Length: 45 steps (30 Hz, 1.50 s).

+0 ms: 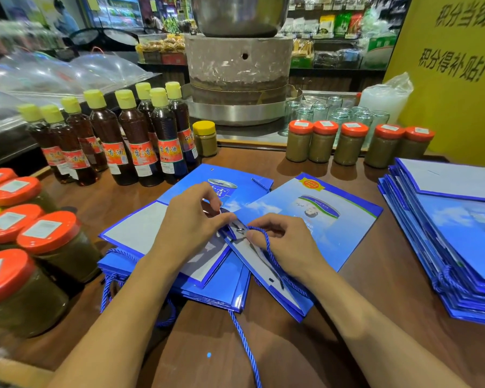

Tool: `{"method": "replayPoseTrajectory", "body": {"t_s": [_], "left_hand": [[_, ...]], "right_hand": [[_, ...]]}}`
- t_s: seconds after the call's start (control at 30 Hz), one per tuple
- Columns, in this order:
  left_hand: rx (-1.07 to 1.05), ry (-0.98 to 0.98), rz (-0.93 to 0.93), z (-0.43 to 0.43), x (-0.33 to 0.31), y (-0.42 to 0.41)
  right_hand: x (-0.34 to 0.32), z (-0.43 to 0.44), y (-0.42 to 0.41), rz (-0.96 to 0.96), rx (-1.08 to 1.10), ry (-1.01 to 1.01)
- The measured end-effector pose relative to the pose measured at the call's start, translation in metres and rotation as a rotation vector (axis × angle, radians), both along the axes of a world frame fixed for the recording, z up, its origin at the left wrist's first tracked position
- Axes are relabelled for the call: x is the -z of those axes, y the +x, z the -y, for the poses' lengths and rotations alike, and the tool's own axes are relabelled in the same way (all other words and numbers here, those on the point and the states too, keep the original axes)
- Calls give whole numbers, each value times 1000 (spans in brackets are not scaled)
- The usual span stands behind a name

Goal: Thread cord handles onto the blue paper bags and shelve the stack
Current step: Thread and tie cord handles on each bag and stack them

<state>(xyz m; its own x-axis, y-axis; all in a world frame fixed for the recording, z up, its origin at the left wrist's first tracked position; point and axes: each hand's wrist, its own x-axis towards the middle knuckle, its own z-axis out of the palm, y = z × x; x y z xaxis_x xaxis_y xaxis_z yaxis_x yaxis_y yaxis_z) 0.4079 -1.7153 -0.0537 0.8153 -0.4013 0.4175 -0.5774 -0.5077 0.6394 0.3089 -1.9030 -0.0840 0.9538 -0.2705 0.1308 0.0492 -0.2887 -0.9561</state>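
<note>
A flat blue paper bag (331,219) lies slanted across the wooden table, resting on a small pile of other blue bags (219,289). My left hand (191,219) pinches the bag's top edge at its punched hole. My right hand (283,245) holds a twisted blue cord (269,247) right at that hole; the cord loops under my wrist along the bag's edge. Another blue cord (244,340) trails off the table's front edge. A second pile of blue bags (454,236), cords hanging from it, lies at the right.
Sesame oil bottles with yellow caps (135,135) stand behind the bags. Orange-lidded jars stand at the left (48,242) and along the back right (350,142). A stone mill (238,68), glass jars and a yellow sign (457,65) lie beyond.
</note>
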Motion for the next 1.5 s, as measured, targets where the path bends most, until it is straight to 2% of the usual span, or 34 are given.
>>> {"method": "replayPoseTrajectory", "body": {"t_s": [0.13,0.5,0.7,0.8,0.9,1.07,1.23,1.4,1.5], "left_hand": [[18,181,37,1,4,-3],[2,373,-50,6,-6,-15],[3,281,-62,11,0,-16],[65,246,-50,10,2,-15],[108,273,-74,8,3,-14],[81,302,-159,9,5,-10],[106,299,-194,5,0,-11],[161,201,-251,-1,-1,-7],[127,186,-198,1,-1,-11]], "right_hand": [[0,-2,-2,17,5,98],[5,0,-1,-18,39,61],[4,1,-2,-47,-10,117],[4,0,-2,-32,-48,262],[1,4,-2,-62,-66,324],[-11,14,-7,-122,-181,508],[-10,27,-4,-43,-117,638],[-12,51,0,-11,139,645],[-11,59,-1,31,230,638]]}}
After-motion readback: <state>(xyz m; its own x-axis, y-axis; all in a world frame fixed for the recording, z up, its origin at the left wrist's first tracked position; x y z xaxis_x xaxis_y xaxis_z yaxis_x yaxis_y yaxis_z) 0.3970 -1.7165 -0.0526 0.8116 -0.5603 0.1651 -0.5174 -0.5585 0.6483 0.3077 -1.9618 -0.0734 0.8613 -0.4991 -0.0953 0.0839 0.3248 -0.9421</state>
